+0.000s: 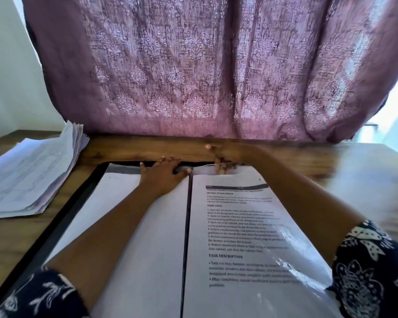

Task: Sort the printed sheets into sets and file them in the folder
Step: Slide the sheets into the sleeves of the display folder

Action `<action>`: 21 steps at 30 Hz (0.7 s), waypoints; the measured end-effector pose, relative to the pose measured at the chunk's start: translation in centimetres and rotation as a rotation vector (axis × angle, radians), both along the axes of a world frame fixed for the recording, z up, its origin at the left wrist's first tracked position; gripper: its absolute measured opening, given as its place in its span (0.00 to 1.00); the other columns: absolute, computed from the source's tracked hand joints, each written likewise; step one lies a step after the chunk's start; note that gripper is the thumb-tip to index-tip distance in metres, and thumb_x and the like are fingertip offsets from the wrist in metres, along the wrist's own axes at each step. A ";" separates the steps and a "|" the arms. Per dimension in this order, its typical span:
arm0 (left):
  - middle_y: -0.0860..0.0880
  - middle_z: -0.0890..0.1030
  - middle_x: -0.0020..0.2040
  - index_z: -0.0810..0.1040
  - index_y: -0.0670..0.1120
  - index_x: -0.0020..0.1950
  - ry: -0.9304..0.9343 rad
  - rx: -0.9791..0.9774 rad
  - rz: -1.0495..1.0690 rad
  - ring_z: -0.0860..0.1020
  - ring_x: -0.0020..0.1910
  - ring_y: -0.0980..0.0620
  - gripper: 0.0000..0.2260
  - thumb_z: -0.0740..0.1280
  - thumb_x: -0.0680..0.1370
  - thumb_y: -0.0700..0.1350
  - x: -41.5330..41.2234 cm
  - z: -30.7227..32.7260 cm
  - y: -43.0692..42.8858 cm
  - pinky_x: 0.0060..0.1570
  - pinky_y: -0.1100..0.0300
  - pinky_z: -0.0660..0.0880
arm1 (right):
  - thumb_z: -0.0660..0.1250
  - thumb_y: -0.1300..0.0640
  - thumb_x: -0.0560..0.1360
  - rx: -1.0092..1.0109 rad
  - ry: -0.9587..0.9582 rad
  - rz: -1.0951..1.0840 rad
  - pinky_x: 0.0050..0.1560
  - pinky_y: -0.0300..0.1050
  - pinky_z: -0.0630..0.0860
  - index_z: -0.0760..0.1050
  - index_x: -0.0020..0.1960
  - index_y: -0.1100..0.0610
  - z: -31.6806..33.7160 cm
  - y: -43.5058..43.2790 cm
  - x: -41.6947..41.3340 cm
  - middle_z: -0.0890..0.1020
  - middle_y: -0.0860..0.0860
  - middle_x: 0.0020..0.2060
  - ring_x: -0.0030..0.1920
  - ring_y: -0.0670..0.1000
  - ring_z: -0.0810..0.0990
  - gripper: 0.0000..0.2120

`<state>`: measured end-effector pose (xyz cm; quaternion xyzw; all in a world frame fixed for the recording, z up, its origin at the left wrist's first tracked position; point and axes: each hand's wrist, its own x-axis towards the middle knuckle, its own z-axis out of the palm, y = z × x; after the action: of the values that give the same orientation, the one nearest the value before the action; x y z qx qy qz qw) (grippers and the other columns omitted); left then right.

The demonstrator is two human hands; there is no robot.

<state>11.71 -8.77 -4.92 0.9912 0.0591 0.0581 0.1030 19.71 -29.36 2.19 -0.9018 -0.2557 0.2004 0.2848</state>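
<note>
On the table [365, 180], the open folder [76, 198] is lying under both hands, long axis pointing away, near end cut off. Sheets [30, 175] are lying left of the left hand [163, 174], which is pressing flat, fingers spread. The right hand [223, 159], blurred, is curling at the page's [239, 226] far edge; grip unclear.

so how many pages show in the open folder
2: a blank page left of the spine, under the left hand; a printed page right of it, in a clear sleeve. Others may lie hidden beneath.
</note>
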 end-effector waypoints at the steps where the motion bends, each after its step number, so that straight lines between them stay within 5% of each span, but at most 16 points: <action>1: 0.56 0.57 0.78 0.59 0.58 0.77 0.000 0.000 -0.002 0.53 0.78 0.52 0.30 0.49 0.78 0.69 0.0 0.0 0.0 0.69 0.30 0.44 | 0.49 0.36 0.79 0.012 0.030 -0.001 0.26 0.35 0.67 0.76 0.42 0.50 0.2 -0.3 0.1 0.84 0.51 0.31 0.26 0.46 0.73 0.24; 4: 0.55 0.57 0.78 0.58 0.58 0.77 0.005 0.000 -0.002 0.53 0.78 0.52 0.30 0.49 0.78 0.69 0.0 0.0 0.1 0.69 0.30 0.43 | 0.50 0.35 0.79 0.038 0.126 0.004 0.30 0.39 0.68 0.68 0.42 0.44 0.7 -1.2 0.4 0.84 0.48 0.31 0.31 0.50 0.74 0.16; 9: 0.55 0.58 0.78 0.59 0.57 0.76 -0.004 -0.020 -0.003 0.54 0.77 0.52 0.30 0.49 0.77 0.69 -0.1 0.1 0.1 0.70 0.30 0.44 | 0.67 0.45 0.75 -0.167 -0.100 0.059 0.42 0.41 0.71 0.78 0.37 0.52 0.5 -5.3 1.0 0.82 0.49 0.35 0.36 0.48 0.77 0.12; 12: 0.54 0.61 0.77 0.61 0.57 0.76 -0.034 -0.020 -0.006 0.57 0.77 0.51 0.30 0.51 0.77 0.69 -0.2 0.2 0.1 0.69 0.30 0.45 | 0.70 0.56 0.75 0.071 -0.152 -0.054 0.43 0.39 0.70 0.77 0.40 0.57 -0.2 -9.3 0.6 0.79 0.50 0.37 0.40 0.47 0.75 0.06; 14: 0.52 0.64 0.76 0.63 0.57 0.75 -0.049 -0.031 -0.001 0.59 0.76 0.50 0.30 0.52 0.77 0.69 -0.2 0.2 0.0 0.69 0.30 0.45 | 0.67 0.65 0.75 0.472 0.015 -0.166 0.43 0.37 0.75 0.76 0.43 0.60 -0.5 -11.5 -0.2 0.80 0.53 0.39 0.42 0.49 0.78 0.03; 16: 0.51 0.66 0.75 0.66 0.56 0.74 -0.072 -0.023 0.002 0.62 0.74 0.49 0.30 0.53 0.76 0.70 -0.2 0.1 0.0 0.70 0.30 0.46 | 0.64 0.64 0.77 0.756 0.248 -0.305 0.38 0.38 0.80 0.75 0.44 0.58 -0.6 -13.0 -1.3 0.82 0.51 0.37 0.38 0.48 0.81 0.04; 21: 0.48 0.69 0.73 0.72 0.51 0.68 -0.269 0.190 0.019 0.65 0.72 0.47 0.23 0.59 0.78 0.61 -1.7 0.9 -0.9 0.72 0.39 0.51 | 0.54 0.45 0.81 0.593 0.546 -0.465 0.28 0.39 0.76 0.71 0.39 0.55 -1.8 -15.0 -4.9 0.75 0.50 0.29 0.27 0.47 0.75 0.18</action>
<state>9.99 -9.67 -3.97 0.9792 0.0485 0.1966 0.0155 14.86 -44.39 0.34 -0.7292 -0.0089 0.2795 0.6245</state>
